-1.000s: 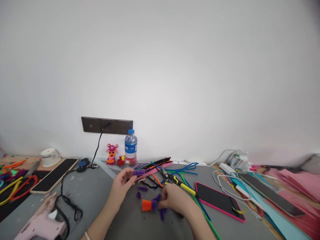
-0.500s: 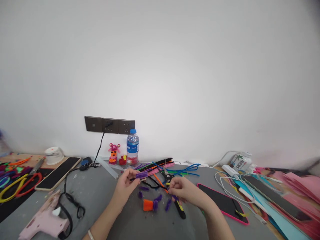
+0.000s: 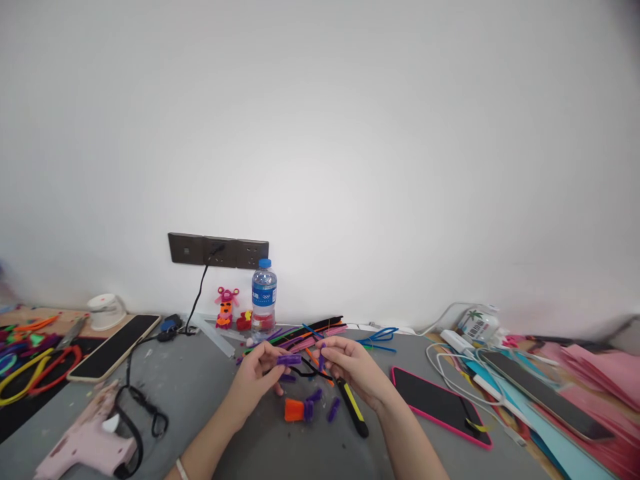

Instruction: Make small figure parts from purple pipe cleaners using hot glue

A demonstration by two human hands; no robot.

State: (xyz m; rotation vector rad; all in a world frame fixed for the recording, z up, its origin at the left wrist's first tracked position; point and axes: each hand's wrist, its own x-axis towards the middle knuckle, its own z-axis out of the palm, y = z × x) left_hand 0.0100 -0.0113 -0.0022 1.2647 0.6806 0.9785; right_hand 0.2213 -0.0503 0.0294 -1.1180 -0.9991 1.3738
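My left hand [image 3: 256, 379] pinches a short purple pipe-cleaner roll [image 3: 289, 359] above the grey table. My right hand [image 3: 353, 369] is raised beside it and pinches a small purple piece [image 3: 322, 355] between finger and thumb, close to the roll. Below the hands lie an orange fuzzy piece [image 3: 294, 410] and loose purple bits [image 3: 333, 409]. Yellow-and-black cutters [image 3: 353, 411] rest on the table under my right wrist. A bundle of coloured pipe cleaners [image 3: 310, 331] lies behind the hands.
A pink glue gun [image 3: 85, 445] with a black cord lies front left. Phones lie at left [image 3: 113, 347], right [image 3: 439, 405] and far right [image 3: 545, 394]. A water bottle [image 3: 263, 295] and small craft figures [image 3: 225, 308] stand by the wall sockets [image 3: 217, 250]. Pink sheets [image 3: 600, 370] and cables crowd the right.
My right hand lifted from the table beside the orange piece, came up toward my left hand, and now holds a small purple piece next to the purple roll. The cutters now lie nearer me.
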